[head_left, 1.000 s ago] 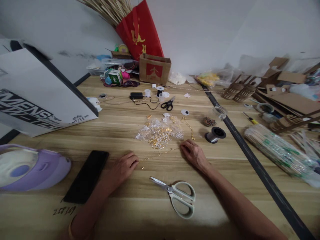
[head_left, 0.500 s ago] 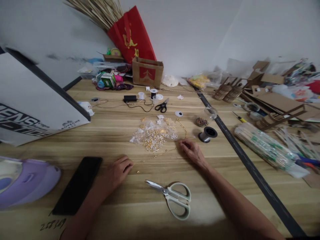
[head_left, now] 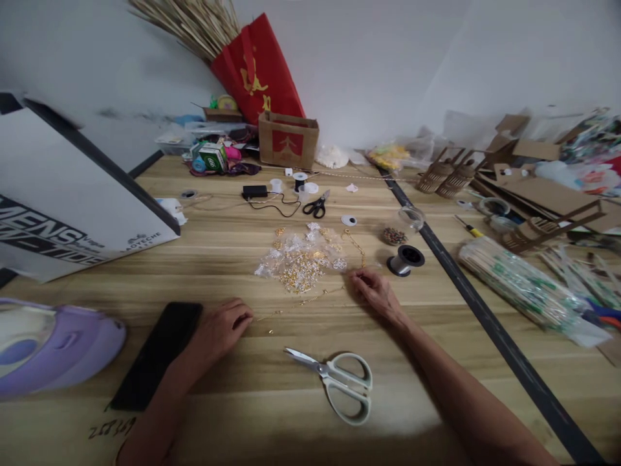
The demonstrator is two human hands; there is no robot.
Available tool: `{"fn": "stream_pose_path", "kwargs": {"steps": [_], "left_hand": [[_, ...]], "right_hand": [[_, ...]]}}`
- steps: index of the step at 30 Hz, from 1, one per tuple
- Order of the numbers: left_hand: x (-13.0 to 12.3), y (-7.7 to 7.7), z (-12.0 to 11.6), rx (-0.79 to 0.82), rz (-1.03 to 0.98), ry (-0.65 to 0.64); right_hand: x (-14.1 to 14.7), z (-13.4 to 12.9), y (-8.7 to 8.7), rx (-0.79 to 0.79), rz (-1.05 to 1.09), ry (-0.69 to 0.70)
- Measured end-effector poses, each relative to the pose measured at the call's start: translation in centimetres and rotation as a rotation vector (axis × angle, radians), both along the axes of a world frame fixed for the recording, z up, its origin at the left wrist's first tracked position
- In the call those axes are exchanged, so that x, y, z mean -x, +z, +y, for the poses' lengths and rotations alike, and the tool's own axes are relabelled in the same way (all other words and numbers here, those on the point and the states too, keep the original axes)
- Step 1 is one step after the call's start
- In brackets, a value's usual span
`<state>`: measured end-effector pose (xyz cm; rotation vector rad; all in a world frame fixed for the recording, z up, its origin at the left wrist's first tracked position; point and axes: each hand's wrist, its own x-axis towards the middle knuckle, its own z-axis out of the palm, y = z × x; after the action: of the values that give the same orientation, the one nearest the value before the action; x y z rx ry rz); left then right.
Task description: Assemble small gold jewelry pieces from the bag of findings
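Note:
A thin gold chain [head_left: 315, 299] lies stretched on the wooden table between my two hands. At its left end my left hand [head_left: 228, 325] rests on the table, thumb and fingers pinched together on the chain. My right hand [head_left: 372, 292] is closed at the other end, its fingertips pinching there; the exact grip is hidden. Just beyond the chain is a pile of gold and silver beads [head_left: 301, 272] among small clear plastic bags [head_left: 286, 251]. Another gold chain [head_left: 356, 244] lies past my right fingertips. A tiny gold piece [head_left: 270, 332] sits near my left hand.
Scissors with pale green handles [head_left: 349, 388] lie between my forearms. A dark phone [head_left: 160, 353] is by my left arm. A wire spool [head_left: 405, 260] and a beads container [head_left: 394, 236] stand beyond my right hand. Black-handled scissors [head_left: 316, 206] lie farther back.
The view has shifted slightly. My left hand has drawn a little to the left at the chain's end. My right hand stays nearly in place.

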<state>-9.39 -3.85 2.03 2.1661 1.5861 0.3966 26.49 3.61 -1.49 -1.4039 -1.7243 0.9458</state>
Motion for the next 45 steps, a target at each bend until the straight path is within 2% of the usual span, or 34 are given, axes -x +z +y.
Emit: {"fn": "stream_pose_path", "kwargs": {"steps": [9,12,15,20,23,26,28,31,33,37,41,45], "left_hand": [[-0.9,0.4,-0.6,0.075,-0.107,-0.038],[-1.5,0.8,-0.8,0.075,-0.12,-0.067],[-2.0,1.0,-0.8,0.057,-0.147,-0.086],[-2.6,1.4,-0.6,0.021,-0.165,-0.089],[-2.8,1.7,-0.7,0.013,-0.135,-0.089],[-2.5,2.0,-0.9,0.0,-0.068,-0.078],[-2.1,1.8,-1.2,-0.029,-0.037,-0.113],[-1.6,0.7,-1.9,-0.091,0.016,-0.158],[-1.4,-0.4,-2.5,-0.181,0.056,-0.135],[-1.3,-1.6,-3.5,-0.235,0.102,-0.132],[-2.5,-1.1,-3.3,-0.176,0.051,-0.241],[-5.4,0.5,-2.5,-0.136,0.061,-0.319]], "right_hand": [[-0.1,0.1,0.0,0.005,0.03,-0.013],[-0.5,0.3,0.7,-0.023,0.028,-0.028],[-1.4,0.7,2.2,-0.11,-0.028,-0.012],[-2.6,0.7,4.6,-0.256,-0.388,0.138],[-2.4,-0.2,5.1,-0.243,-0.68,0.241],[-1.9,-1.9,4.8,-0.239,-0.841,0.297],[-1.6,-3.4,4.3,-0.3,-0.835,0.28],[-1.5,-5.5,3.1,-0.343,-0.823,0.219],[-1.7,-6.7,2.3,-0.325,-0.843,0.19],[-2.1,-7.9,1.0,-0.308,-0.871,0.168],[-2.2,-8.3,1.0,-0.33,-0.852,0.144],[-1.9,-8.1,2.4,-0.341,-0.84,0.152]]}}
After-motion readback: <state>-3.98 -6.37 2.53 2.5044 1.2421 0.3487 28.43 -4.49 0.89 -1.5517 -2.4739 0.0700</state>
